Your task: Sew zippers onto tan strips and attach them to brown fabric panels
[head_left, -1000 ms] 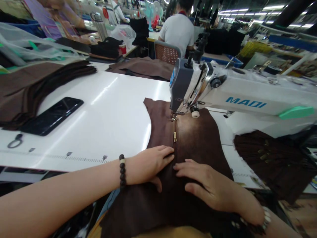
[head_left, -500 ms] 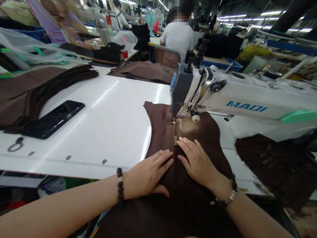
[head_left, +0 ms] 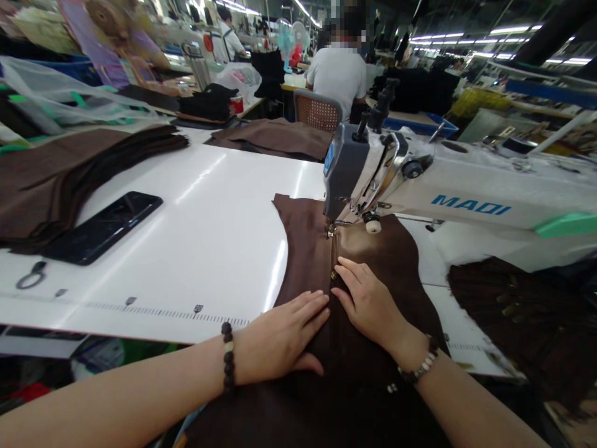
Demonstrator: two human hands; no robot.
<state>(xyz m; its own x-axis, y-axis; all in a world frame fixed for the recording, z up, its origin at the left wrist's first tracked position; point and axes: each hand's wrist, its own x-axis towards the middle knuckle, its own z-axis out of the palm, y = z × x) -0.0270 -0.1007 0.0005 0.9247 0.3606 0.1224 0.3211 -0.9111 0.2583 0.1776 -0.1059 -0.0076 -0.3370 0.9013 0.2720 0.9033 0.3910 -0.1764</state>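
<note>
A brown leather-like panel (head_left: 305, 249) with a zipper (head_left: 334, 323) down its middle lies under the presser foot (head_left: 331, 230) of a sewing machine (head_left: 354, 168). My left hand (head_left: 289, 336) rests flat on the panel, left of the zipper, fingers stretched out and thumb apart. On the other side, my right hand (head_left: 373, 305) lies with bent fingers. Its fingertips are at the brass zipper pull (head_left: 333, 274) and partly cover it; the thumb is apart below. The panel's near part hangs toward me over the table edge.
Stacked brown pieces (head_left: 93, 162) and a black phone (head_left: 105, 227) lie at left on the white table (head_left: 224, 218), near a ring (head_left: 30, 277). More brown pieces with zipper pulls (head_left: 527, 323) lie at right. A person (head_left: 338, 74) sits ahead beyond a chair (head_left: 317, 111).
My right fingertips have shifted onto the zipper pull, which shows less than before. My left hand stays flat on the panel. The whole view has shifted slightly.
</note>
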